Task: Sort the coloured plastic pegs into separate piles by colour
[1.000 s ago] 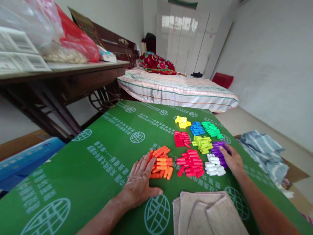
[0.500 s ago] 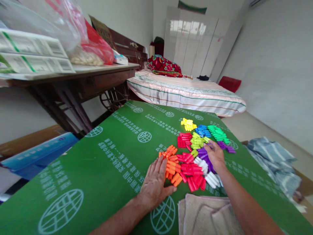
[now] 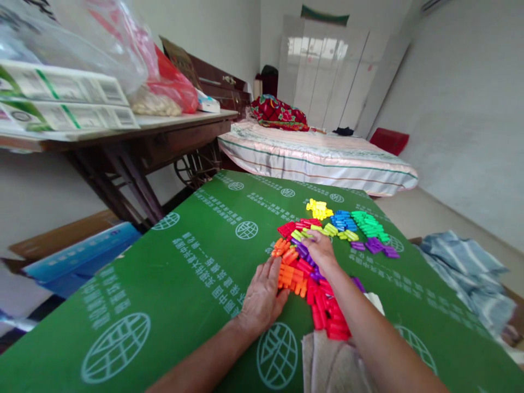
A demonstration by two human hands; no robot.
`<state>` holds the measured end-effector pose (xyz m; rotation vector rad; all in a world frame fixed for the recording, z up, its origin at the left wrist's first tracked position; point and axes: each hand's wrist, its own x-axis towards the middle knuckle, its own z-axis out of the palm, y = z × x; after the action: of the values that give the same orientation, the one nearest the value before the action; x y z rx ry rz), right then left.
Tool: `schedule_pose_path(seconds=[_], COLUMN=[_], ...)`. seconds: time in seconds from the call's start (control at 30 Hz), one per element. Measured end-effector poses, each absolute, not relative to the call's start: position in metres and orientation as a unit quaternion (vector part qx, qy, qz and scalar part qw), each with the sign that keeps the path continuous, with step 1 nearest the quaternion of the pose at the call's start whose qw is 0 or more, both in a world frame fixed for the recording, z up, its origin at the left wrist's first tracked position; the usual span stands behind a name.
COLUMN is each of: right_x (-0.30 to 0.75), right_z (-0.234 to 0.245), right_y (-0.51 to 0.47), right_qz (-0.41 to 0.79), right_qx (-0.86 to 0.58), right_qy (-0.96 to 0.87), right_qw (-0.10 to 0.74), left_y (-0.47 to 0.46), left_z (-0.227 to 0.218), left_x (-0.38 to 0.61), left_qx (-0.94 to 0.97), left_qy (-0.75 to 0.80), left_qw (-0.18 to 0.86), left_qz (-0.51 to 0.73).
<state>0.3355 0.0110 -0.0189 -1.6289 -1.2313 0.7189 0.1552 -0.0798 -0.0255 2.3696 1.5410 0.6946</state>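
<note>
Small tube-like plastic pieces lie in colour groups on a green board. My left hand [image 3: 264, 295] rests flat at the near-left edge of the orange pieces [image 3: 292, 277], fingers stretched and touching them. Over the middle of the pile is my right hand [image 3: 321, 252], its fingers bent and spread down against lime pieces [image 3: 297, 234] and purple pieces [image 3: 303, 252]. No piece shows lifted in it. Red pieces [image 3: 327, 311] are heaped below, beside my right forearm, which hides part of the pile. More red pieces [image 3: 286, 228] lie beyond the orange ones.
Yellow [image 3: 319, 209], blue [image 3: 344, 220] and green pieces [image 3: 369, 225] lie farther back on the green board [image 3: 204, 305]. A beige cloth [image 3: 333, 363] lies at the near edge. Left stands a table [image 3: 164, 136] with bags and boxes; behind is a bed [image 3: 319, 155].
My right hand has swept left across the pile. Purple, red and some lime pieces have shifted left toward the orange ones. My left hand stays beside the orange group, which is pressed closer together.
</note>
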Motion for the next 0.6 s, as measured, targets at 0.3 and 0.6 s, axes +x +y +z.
schedule_pose_path(seconds=[0.3,0.6], right_x=[0.277,0.289], right_z=[0.002,0.055], right_y=[0.021,-0.037], right_qz=[0.307,0.273], right_qx=[-0.627,-0.548], right_qy=[-0.597,-0.698], right_qw=[0.396,0.372], left_y=[-0.09,-0.099], left_z=[-0.03,-0.032], left_x=[0.156,0.152], left_qx=[0.825,0.844], left_qy=[0.49,0.455], left_qw=[0.074,0.074], left_qz=[0.272,0.275])
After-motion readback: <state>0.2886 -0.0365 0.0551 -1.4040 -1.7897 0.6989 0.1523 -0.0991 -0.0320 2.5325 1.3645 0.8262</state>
